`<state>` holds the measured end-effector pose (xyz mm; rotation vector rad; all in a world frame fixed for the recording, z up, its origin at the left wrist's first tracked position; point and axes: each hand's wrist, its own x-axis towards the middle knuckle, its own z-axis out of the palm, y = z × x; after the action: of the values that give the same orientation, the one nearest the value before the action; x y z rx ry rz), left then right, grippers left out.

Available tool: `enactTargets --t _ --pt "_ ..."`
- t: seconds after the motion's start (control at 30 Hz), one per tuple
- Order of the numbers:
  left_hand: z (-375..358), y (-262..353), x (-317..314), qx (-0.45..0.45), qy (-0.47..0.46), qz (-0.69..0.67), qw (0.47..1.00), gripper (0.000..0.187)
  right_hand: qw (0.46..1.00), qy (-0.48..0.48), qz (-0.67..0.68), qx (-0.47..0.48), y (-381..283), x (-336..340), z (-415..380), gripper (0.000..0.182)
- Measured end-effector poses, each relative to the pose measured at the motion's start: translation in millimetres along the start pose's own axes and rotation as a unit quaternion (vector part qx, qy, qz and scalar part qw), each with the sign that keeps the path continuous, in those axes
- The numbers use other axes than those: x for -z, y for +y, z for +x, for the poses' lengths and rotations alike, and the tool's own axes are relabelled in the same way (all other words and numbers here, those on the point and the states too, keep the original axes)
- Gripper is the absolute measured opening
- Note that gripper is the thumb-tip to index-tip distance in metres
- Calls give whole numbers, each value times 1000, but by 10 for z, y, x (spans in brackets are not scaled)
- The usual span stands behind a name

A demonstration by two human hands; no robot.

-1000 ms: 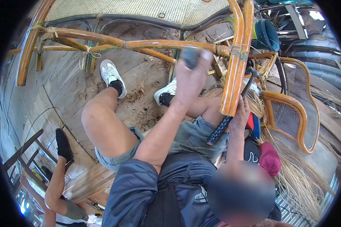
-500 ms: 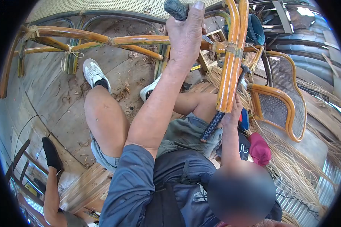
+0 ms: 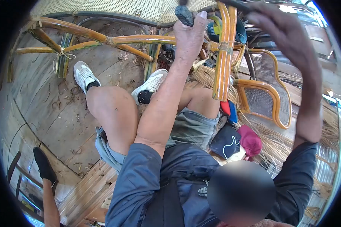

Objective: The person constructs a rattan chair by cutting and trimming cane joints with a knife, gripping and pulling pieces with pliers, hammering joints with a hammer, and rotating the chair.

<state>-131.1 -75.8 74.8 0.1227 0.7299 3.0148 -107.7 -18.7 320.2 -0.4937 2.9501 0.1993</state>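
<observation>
My left hand [image 3: 189, 38] is closed around a tool with a dark, rough-wrapped handle [image 3: 184, 16], held upright over the cane frame; its lower part is hidden by the hand. My right hand [image 3: 282, 32], blurred by motion, is raised at the upper right. It grips a hammer, whose dark handle [image 3: 236, 4] reaches left along the top edge of the view. The hammer's end comes close above the wrapped handle. Below the hands runs a varnished bamboo rail [image 3: 140, 39], joined at right to a bundle of upright poles [image 3: 223, 72].
Woven cane seating [image 3: 121, 6] spans the top. A small cane-backed chair [image 3: 267, 89] lies at right beside loose rattan strands [image 3: 276, 142]. A maroon cap [image 3: 250, 140] and dark cap [image 3: 225, 142] lie by my lap. Another person's leg [image 3: 49, 200] shows lower left.
My right hand has swung from beside the poles up to the top right with the hammer, its head now near the wrapped handle. My left hand keeps its grip. The view has shifted slightly.
</observation>
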Motion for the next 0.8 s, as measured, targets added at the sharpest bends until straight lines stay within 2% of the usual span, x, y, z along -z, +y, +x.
enactTargets --t 0.03,0.1,0.23,0.27,0.33,0.37,0.43,0.47,0.5,0.57,0.63,0.67,0.73,0.77,0.8 --pt "-17 41 -41 9 10 -26 1000 17 998 -33 -60 10 -355 162 188 25" --pt "-13 -3 4 10 7 -31 999 17 985 -106 -137 -6 -938 310 499 31" --pt "-11 18 -60 2 25 27 999 19 920 -292 -250 -76 -1214 449 850 31" --pt "-16 26 -54 4 28 27 999 20 916 -296 -256 -91 -1269 484 924 31" --pt "4 25 -5 17 30 -38 999 25 946 -220 -212 -106 -1387 531 992 32" --pt "-7 25 0 27 42 -25 998 24 960 -178 -183 -114 -1414 539 1017 33" --pt "22 7 -10 28 41 -38 998 25 976 -110 -182 -39 -1317 511 1032 34" --pt "20 8 -4 30 41 -43 998 25 969 -87 -228 23 -1284 356 1087 33" --pt "12 16 9 34 41 -41 998 25 941 -141 -307 -28 -1304 326 1097 31" --pt "1 33 -15 45 33 -39 998 26 837 -273 -463 -99 -1468 232 1147 26" --pt "-33 29 9 40 28 -63 997 25 852 -256 -455 -40 -1417 306 1168 24" --pt "1 19 27 30 29 -75 996 25 897 -139 -414 65 -1286 390 1099 24" --pt "-9 25 37 48 42 -98 993 23 952 -31 -284 114 -1418 408 1093 24" --pt "3 32 45 60 48 -87 993 23 976 -36 -208 61 -1519 465 1115 24" --pt "2 45 41 74 52 -78 993 23 975 -65 -208 35 -1548 425 1095 25"
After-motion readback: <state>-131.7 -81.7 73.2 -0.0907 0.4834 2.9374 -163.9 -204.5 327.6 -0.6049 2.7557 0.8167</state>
